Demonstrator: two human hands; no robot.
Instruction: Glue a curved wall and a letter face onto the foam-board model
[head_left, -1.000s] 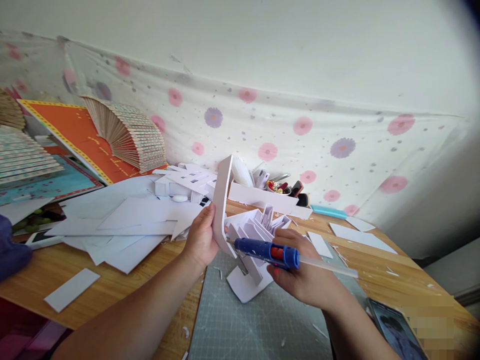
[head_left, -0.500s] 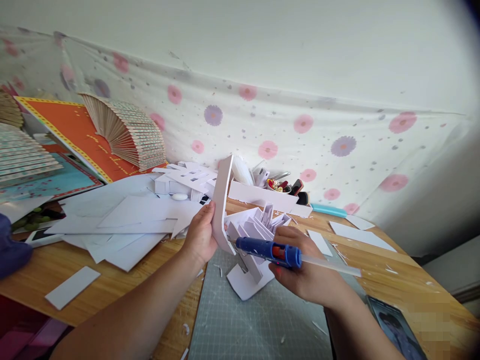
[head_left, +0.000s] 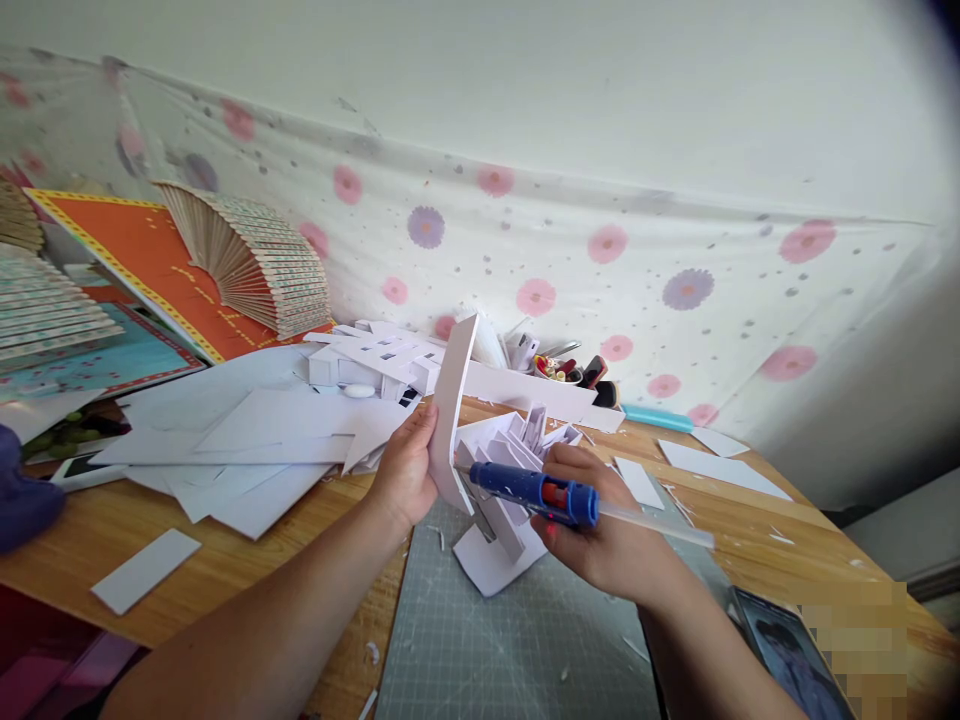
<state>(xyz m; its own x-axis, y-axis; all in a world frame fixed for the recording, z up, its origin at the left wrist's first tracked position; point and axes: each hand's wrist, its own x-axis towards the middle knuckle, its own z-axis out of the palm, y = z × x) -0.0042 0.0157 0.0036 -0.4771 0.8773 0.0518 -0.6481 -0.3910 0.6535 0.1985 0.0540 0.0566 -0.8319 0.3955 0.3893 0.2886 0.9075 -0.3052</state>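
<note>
My left hand [head_left: 409,465] grips a white foam board strip [head_left: 454,400] that stands upright and bends at its lower end. In my right hand [head_left: 600,530] is a blue hot glue gun [head_left: 525,490], a clear glue stick [head_left: 660,524] jutting from its back. The gun's nozzle points left and meets or nearly meets the strip's lower edge. Beyond the gun, a white foam board model [head_left: 502,560] of several joined pieces rests on the grey-green cutting mat [head_left: 517,660]. The gun and my right hand cover part of that model.
White board sheets [head_left: 247,440] are piled at left, near a folding fan [head_left: 255,260]. A small white rectangle [head_left: 146,570] lies on the wooden table [head_left: 300,570]. Behind the model stands a box of tools [head_left: 562,372]. At right are a phone [head_left: 787,650] and a board piece [head_left: 724,470].
The strip has tilted slightly, its top leaning further right. The glue gun has shifted a little left and up, staying near the strip's lower edge.
</note>
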